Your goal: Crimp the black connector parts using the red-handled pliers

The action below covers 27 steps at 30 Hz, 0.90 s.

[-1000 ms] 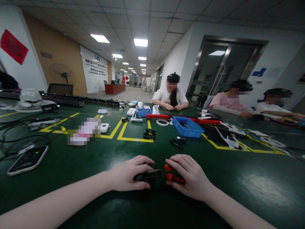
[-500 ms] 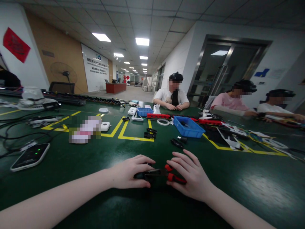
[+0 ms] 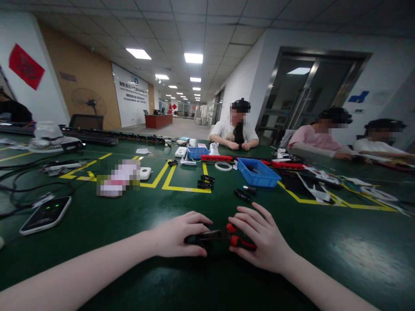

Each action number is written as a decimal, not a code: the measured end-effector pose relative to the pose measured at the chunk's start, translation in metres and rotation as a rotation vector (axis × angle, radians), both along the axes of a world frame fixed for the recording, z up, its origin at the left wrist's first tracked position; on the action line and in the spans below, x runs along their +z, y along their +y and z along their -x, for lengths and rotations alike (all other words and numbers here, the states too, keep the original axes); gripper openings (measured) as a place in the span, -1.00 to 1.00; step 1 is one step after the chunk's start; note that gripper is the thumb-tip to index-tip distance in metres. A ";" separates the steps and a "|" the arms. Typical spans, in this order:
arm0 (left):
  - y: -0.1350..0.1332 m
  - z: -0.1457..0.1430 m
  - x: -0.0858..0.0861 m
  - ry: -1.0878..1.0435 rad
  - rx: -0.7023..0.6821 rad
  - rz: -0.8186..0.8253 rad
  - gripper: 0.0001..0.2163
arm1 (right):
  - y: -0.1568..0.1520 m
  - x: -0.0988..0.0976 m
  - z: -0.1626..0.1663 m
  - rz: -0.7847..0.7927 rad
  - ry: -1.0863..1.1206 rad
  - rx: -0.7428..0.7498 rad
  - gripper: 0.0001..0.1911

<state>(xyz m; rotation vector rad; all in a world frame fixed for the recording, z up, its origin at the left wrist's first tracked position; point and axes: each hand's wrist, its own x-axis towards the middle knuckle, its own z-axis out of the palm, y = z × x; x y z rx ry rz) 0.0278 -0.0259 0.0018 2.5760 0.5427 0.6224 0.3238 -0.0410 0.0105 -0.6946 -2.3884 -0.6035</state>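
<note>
Pliers (image 3: 223, 234) toward table (image 3: 181, 285) near edge. L hand (image 3: 180, 235): fingers clamped on blk part (image 3: 193, 239) at nose end. R hand (image 3: 266, 239): fingers wrapped round red handles (image 3: 244, 243). Prob. best: brace part, squeeze evenly, L fingers clear.

R hand (image 3: 267, 242): fingers (image 3: 252, 220) spread wider (vs. 1s ago)

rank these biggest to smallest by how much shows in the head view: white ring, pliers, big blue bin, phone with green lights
1. Big blue bin and phone: too alike to rank, and the phone is nearer the camera.
2. Pliers, partly covered.
3. White ring.
</note>
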 end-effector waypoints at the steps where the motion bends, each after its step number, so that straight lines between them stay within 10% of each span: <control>1: 0.000 0.000 0.000 0.001 -0.001 -0.005 -0.62 | 0.000 0.000 0.000 -0.004 -0.002 0.001 -0.53; 27: 0.000 -0.001 0.002 -0.026 0.004 -0.003 -0.64 | 0.001 -0.007 -0.001 0.039 0.057 -0.023 -0.55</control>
